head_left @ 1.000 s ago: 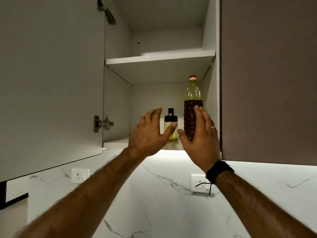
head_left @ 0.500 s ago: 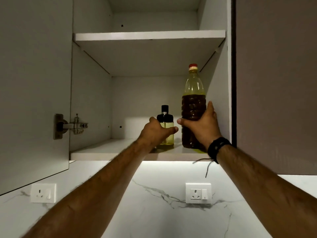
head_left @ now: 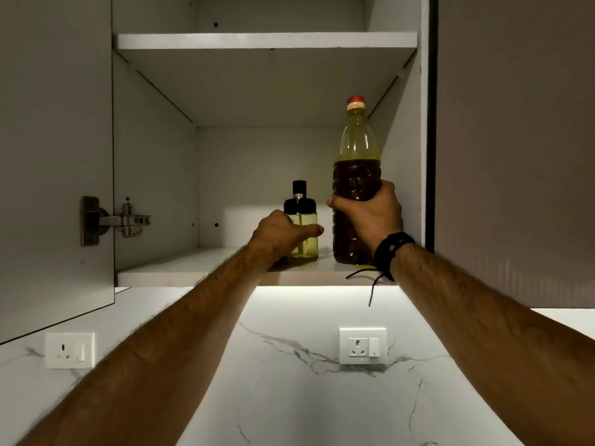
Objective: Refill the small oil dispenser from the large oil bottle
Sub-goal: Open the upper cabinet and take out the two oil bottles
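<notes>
Both bottles stand upright on the lower shelf [head_left: 180,268] of an open wall cabinet. The large oil bottle [head_left: 355,165] is tall clear plastic with a red cap and dark amber oil up to its shoulder. My right hand [head_left: 370,214] is wrapped around its middle. Left of it is the small oil dispenser [head_left: 302,217], a short clear bottle with a black top and pale yellow oil. My left hand [head_left: 283,233] grips its lower body, thumb across the front.
The cabinet door [head_left: 54,156] hangs open on the left, its hinge [head_left: 109,220] at hand height. An upper shelf [head_left: 267,41] sits above the bottles, a shut door [head_left: 515,140] on the right. Below are a marble backsplash and two wall sockets [head_left: 69,349] [head_left: 362,346].
Both hands went from hovering open before the bottles to closing on them: left on the dispenser, right on the large bottle. The view moved closer to the cabinet.
</notes>
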